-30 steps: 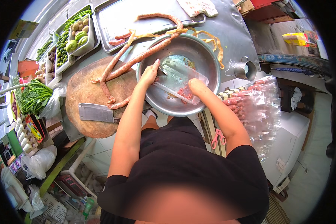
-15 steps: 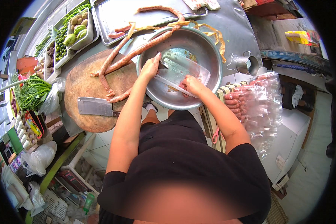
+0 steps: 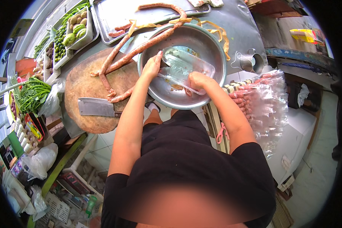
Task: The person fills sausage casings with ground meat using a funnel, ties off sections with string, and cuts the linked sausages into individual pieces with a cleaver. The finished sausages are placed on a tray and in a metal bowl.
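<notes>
Your right hand (image 3: 199, 81) is shifting rightward along the clear container (image 3: 188, 60) (whether clutching anything, I can't tell); your left hand (image 3: 152, 68) is gripping its left end over the basin (image 3: 166, 95), so keep bracing.

Silver-grey is displayed by the basin (image 3: 213, 49), mottled reddish brown by the sausage (image 3: 144, 47), translucent white by the container (image 3: 182, 60). The chopping block (image 3: 83, 80) is marked by blotched tan, the scissors (image 3: 221, 133) by pink, the shirt (image 3: 178, 155) by plain black.
</notes>
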